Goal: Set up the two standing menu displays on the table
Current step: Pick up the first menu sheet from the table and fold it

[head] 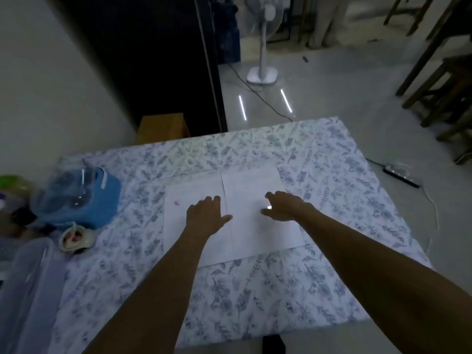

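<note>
Two flat white menu displays lie side by side in the middle of the floral-clothed table [319, 159]. The left display [176, 226] carries a small pink mark near its top left corner. The right display [250, 185] touches it along a centre seam. My left hand [205, 213] rests palm down on the left display, fingers spread, beside the seam. My right hand [282, 205] hovers over or touches the right display with its fingers apart and a ring glinting. Neither hand grips anything.
At the table's left edge sit a blue box with clear plastic on top [81, 198], a small bowl [76, 237] and a clear lidded container [28, 290]. Beyond the table stand a white pedestal fan [263, 60], a cardboard box [163, 129], wooden chairs [439, 85] and a power strip [402, 175].
</note>
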Available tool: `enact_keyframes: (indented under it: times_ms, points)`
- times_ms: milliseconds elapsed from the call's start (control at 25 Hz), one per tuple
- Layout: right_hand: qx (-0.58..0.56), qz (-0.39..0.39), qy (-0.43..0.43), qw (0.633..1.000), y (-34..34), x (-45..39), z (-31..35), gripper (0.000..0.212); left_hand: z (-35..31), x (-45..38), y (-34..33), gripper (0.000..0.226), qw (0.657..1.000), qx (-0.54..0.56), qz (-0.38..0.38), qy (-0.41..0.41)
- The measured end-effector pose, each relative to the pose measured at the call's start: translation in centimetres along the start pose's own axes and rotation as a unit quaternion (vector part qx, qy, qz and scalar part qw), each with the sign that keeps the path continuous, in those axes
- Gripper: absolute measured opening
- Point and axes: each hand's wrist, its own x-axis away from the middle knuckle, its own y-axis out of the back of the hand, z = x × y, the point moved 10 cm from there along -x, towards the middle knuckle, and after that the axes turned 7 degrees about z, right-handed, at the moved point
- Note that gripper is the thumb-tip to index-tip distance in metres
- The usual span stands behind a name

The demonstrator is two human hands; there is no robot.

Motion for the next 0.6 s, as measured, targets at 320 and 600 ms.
enact_keyframes:
  times_ms: [320,600]
  points:
    - [-0.167,-0.029,-0.143,0.975,-1.3,-1.6,-7.6,0.054,-3.3,-2.8,-8.4,0.144,0.993,-0.023,0.117,-0.024]
    - [-0.372,-0.040,-0.199,0.906,-4.4,-1.0,-9.5,0.065,-3.3,-3.3,-9.4,0.153,0.996,-0.023,0.086,-0.020]
